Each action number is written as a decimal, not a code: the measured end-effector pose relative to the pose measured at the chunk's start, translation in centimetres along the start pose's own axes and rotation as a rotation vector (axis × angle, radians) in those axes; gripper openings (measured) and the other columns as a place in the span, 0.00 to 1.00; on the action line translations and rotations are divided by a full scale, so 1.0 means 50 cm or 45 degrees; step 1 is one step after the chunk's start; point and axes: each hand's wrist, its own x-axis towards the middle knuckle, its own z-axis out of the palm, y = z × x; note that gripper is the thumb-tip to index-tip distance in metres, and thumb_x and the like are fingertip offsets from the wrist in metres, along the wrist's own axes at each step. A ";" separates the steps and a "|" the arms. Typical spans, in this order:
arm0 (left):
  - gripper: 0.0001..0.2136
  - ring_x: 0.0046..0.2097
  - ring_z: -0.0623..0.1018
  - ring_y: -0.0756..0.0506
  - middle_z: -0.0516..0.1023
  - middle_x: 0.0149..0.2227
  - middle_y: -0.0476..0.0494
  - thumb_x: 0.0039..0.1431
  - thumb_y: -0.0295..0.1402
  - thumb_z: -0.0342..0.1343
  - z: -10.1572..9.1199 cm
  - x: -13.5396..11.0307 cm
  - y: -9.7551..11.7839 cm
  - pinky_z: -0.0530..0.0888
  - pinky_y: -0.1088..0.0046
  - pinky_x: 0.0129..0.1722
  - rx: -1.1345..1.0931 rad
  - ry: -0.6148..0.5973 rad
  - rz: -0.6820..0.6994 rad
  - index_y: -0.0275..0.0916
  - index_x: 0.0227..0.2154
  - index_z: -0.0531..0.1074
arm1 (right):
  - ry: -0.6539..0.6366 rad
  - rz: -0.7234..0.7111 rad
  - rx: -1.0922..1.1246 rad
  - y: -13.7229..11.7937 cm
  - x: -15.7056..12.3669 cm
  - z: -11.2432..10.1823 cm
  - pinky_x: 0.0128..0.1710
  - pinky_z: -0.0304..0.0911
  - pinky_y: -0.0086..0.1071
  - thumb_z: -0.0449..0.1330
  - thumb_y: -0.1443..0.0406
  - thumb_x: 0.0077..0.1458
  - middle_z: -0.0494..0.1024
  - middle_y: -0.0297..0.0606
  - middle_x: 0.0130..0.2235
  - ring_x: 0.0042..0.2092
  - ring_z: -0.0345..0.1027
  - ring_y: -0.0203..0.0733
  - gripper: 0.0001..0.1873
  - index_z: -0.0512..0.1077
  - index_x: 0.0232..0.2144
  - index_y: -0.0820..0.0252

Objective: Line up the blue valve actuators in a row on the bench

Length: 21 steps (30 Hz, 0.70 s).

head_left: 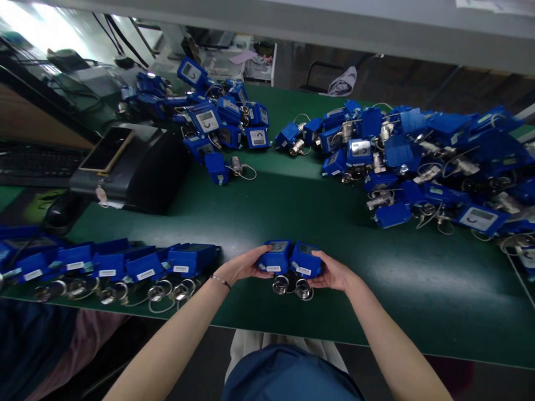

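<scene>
Two blue meters with small grey displays and metal pipe fittings stand side by side near the front edge of the green table. My left hand (254, 263) grips the left meter (277, 257), thumb on top and fingers at its side. The right meter (306, 259) is held by my right hand (332, 271) in the same way. The two housings touch or nearly touch, and their round fittings face me. Just left of my left wrist, a row of similar meters (190, 257) lines the table edge, barcode labels toward me.
A large heap of blue meters (395, 150) covers the right back of the table (267, 206). Another pile (217, 120) lies at the back left. A black printer (146, 167) with a phone (107, 149) on it stands left, beside a keyboard (37, 161). Someone's sleeve (33, 345) shows at lower left.
</scene>
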 end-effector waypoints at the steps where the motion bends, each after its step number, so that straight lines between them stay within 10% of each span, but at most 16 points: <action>1: 0.19 0.42 0.76 0.45 0.72 0.43 0.36 0.57 0.47 0.48 0.010 -0.019 -0.018 0.75 0.62 0.42 -0.107 0.027 0.006 0.36 0.42 0.64 | -0.028 -0.051 -0.032 0.010 -0.010 0.001 0.35 0.74 0.35 0.61 0.47 0.49 0.75 0.50 0.40 0.35 0.75 0.42 0.38 0.56 0.53 0.66; 11: 0.49 0.59 0.64 0.38 0.57 0.61 0.34 0.48 0.38 0.65 0.126 -0.194 -0.211 0.62 0.59 0.59 -0.397 0.214 0.419 0.44 0.62 0.34 | -0.229 -0.678 -0.509 0.126 -0.148 0.023 0.53 0.61 0.47 0.71 0.63 0.39 0.68 0.42 0.54 0.52 0.66 0.49 0.50 0.51 0.61 0.51; 18: 0.44 0.61 0.62 0.41 0.56 0.62 0.40 0.51 0.40 0.61 0.127 -0.228 -0.200 0.64 0.66 0.59 -0.268 0.303 0.311 0.46 0.63 0.36 | -0.174 -0.584 -0.600 0.101 -0.184 0.052 0.53 0.62 0.46 0.68 0.59 0.43 0.68 0.42 0.55 0.53 0.66 0.50 0.50 0.46 0.63 0.49; 21: 0.38 0.53 0.71 0.39 0.65 0.57 0.42 0.54 0.45 0.56 0.113 -0.226 -0.164 0.76 0.66 0.44 -0.151 0.436 0.205 0.49 0.63 0.41 | -0.175 -0.475 -0.508 0.098 -0.168 0.055 0.46 0.69 0.43 0.66 0.55 0.46 0.72 0.42 0.50 0.46 0.71 0.48 0.48 0.46 0.63 0.50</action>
